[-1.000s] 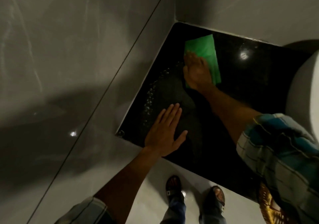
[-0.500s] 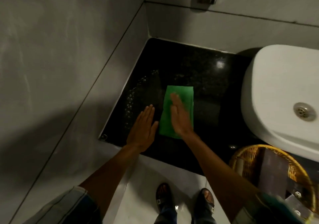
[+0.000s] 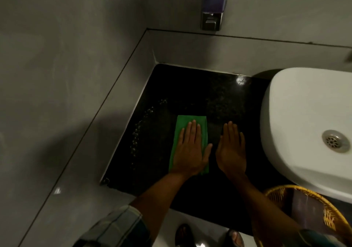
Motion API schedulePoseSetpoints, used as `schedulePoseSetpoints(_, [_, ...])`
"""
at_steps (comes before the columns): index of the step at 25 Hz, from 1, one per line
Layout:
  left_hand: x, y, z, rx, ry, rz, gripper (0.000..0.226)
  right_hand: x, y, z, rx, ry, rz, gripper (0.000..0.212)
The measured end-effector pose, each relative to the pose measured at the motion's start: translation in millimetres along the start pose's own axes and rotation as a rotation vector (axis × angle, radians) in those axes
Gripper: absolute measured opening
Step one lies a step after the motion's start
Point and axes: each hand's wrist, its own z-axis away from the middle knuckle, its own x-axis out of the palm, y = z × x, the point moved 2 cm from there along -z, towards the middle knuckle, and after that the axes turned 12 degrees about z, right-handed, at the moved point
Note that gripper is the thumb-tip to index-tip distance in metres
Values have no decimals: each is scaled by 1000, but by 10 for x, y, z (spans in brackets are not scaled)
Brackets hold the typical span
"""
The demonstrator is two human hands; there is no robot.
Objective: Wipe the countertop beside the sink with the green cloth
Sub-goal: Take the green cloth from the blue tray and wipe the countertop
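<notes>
Left hand (image 3: 189, 149) flat, fingers extended, pressing folded green cloth (image 3: 187, 130) near front edge of black speckled stone countertop (image 3: 200, 88); right hand (image 3: 231, 149) open, empty, flat beside white ceramic sink (image 3: 304, 117). Risk: cloth slipping off front edge; droplets (image 3: 141, 130) along left edge missed.

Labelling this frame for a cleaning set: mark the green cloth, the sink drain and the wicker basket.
green cloth (image 3: 190, 118), head view, bare top edge beyond the fingers.
sink drain (image 3: 333, 141), head view, centre of the metal strainer.
wicker basket (image 3: 282, 188), head view, yellow woven rim.
</notes>
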Motion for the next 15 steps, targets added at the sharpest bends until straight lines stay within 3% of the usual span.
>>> schedulePoseSetpoints(9, [-371, -633, -1127, 70, -84, -183, 72, 2, 1, -19, 23, 59, -16, 49])
schedulePoseSetpoints(15, [-924, -1526, -238, -35, -10, -147, 72, 5, 20, -14, 12, 11, -14, 51])
